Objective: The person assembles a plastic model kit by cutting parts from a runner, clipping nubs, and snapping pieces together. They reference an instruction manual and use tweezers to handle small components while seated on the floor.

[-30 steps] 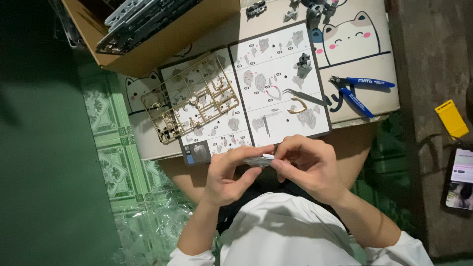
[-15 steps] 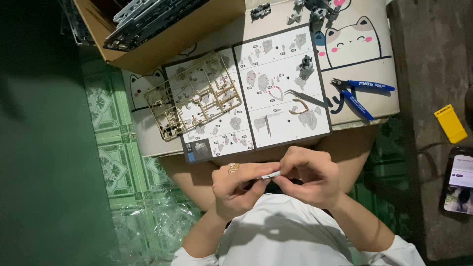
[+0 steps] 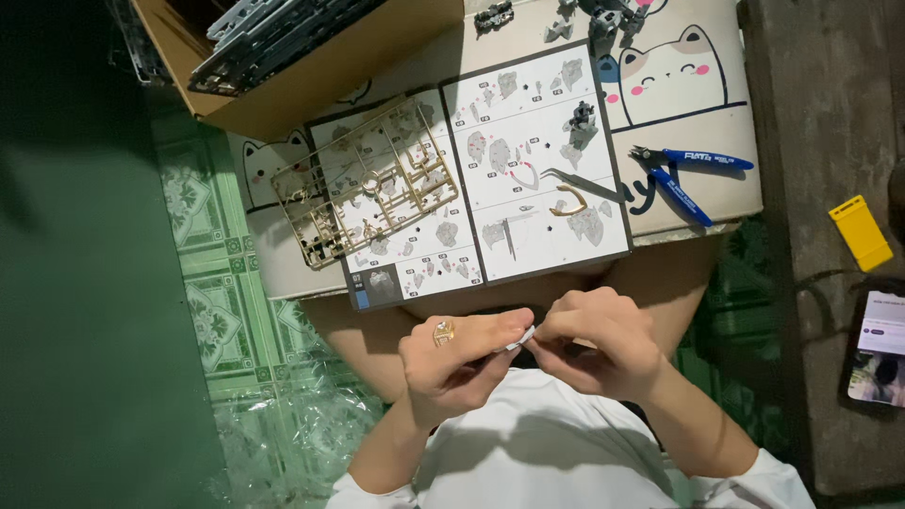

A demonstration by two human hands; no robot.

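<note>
The left hand (image 3: 460,361) and the right hand (image 3: 596,341) meet close to the chest, fingertips pinched together on a small white piece (image 3: 521,337). It is held near the eyes, probably because it is so tiny (its exact shape I cannot tell). A gold ring (image 3: 442,332) sits on the left hand.

Just beyond the hands, on the low tabletop (image 3: 278,273), an open instruction booklet (image 3: 528,160) lies flat, turned to the person for easy reading. A tan parts frame (image 3: 363,184) rests on its left page and tweezers (image 3: 580,184) on its right. Blue-handled cutters (image 3: 693,174) wait beside the booklet, below a printed cat face. A brown cardboard box (image 3: 330,57) with grey frames stands further away. At the right lie a yellow rectangular object (image 3: 860,232) and a phone (image 3: 877,351).
</note>
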